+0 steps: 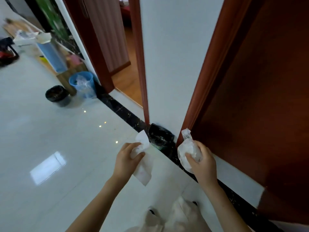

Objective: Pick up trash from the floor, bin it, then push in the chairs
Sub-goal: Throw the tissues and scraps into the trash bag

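Trash: left hand point(127, 158) grips white tissue point(142, 158), right hand point(203, 162) grips crumpled bag point(188, 150) | step: binning | next: drop both into black bin point(160, 137) at frame centre.

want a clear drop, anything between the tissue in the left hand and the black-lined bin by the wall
Nothing in the head view: the white tissue in the left hand already overlaps the rim of the black-lined bin, with no object between them.

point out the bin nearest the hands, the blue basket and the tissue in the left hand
black-lined bin point(160, 137): head view, on its crumpled liner by the wall.
blue basket point(82, 81): head view, on its near rim.
tissue point(143, 166): head view, on the hanging lower part.
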